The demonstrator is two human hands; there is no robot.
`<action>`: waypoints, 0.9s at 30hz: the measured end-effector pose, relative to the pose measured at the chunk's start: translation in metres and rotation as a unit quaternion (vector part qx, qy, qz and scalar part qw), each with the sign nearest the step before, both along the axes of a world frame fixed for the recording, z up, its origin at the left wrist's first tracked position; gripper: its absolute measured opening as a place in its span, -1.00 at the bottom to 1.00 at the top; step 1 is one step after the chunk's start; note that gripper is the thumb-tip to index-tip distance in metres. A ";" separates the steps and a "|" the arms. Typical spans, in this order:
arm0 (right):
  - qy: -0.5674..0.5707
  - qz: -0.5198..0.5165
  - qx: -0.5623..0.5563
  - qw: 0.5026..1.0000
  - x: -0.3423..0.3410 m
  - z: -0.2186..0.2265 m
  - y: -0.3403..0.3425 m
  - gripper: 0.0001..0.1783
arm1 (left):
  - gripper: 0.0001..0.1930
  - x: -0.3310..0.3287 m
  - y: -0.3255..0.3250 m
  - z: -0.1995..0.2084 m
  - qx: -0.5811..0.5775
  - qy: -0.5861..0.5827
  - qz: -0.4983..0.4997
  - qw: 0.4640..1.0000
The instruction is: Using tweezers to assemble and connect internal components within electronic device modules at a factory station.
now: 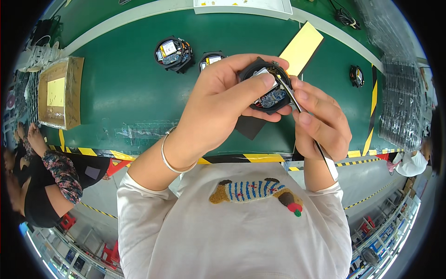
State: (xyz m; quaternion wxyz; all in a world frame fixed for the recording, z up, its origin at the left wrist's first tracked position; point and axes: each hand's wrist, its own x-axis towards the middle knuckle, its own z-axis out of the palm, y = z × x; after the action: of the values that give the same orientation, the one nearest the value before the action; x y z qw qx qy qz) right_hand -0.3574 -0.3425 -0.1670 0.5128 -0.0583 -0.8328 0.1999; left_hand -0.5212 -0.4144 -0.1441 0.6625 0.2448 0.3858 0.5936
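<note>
My left hand (223,95) grips a round black device housing (271,103) with a blue circuit board, a silver part and small wires inside. Its thumb presses on the silver part, and its fingers curl round the underside. In my right hand (323,118) is a pair of metal tweezers (294,98), pinched between thumb and fingers. The tips reach inside the housing near its upper rim; what they touch is too small to tell. Beyond my left hand lies a similar open housing (210,59), partly covered by it. Another open housing (174,54) rests farther left on the green mat.
A yellow pad on a dark sheet (301,49) lies behind my hands. One more small housing (357,76) sits far right. At left stands a cardboard box (73,93); a white tray (244,8) is at the back. Striped tape marks the table edge (262,158). A co-worker's arm (62,172) shows at left.
</note>
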 end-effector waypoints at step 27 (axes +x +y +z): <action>0.020 0.060 -0.127 0.990 0.003 0.003 -0.009 -0.74 | -0.73 0.002 -0.002 -0.001 0.013 0.007 0.043 0.999</action>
State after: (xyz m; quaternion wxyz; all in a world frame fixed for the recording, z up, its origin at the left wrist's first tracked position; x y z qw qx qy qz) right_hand -0.3544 -0.3520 -0.1642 0.5048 -0.0695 -0.7923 0.3357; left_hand -0.5192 -0.4159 -0.1454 0.6305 0.2408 0.3929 0.6246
